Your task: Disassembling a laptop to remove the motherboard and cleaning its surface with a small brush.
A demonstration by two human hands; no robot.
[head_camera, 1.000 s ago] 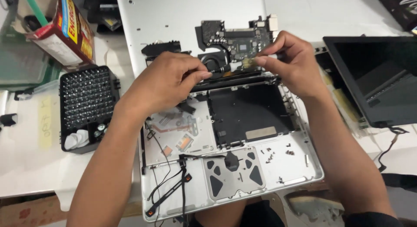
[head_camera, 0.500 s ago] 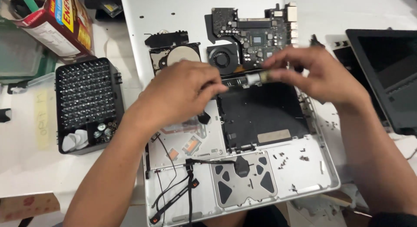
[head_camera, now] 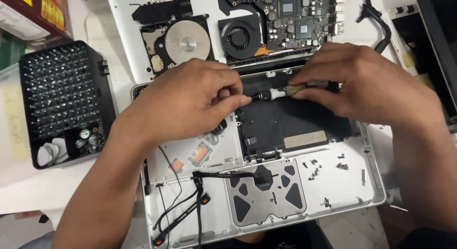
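An opened silver laptop shell [head_camera: 342, 192] lies in front of me, insides up. Across its upper edge runs a long black bar with a white section [head_camera: 276, 93]. My left hand [head_camera: 190, 103] pinches the bar's left end with thumb and fingers. My right hand [head_camera: 366, 84] grips its right end, over a small tan label. Below the bar sits a dark empty bay [head_camera: 285, 122]. The trackpad underside [head_camera: 264, 192] and loose black cables [head_camera: 190, 201] lie nearer me.
A circuit board [head_camera: 295, 20], a round fan [head_camera: 238, 38] and a disc drive [head_camera: 183, 41] rest on a white lid behind the shell. A black screwdriver-bit case [head_camera: 62, 91] stands at left. Small screws [head_camera: 316, 170] are scattered on the palm rest. A dark screen [head_camera: 440, 44] lies at right.
The view has closed in on the shell. Both hands stay on the black bar; they have come a little lower and toward the shell's upper edge.
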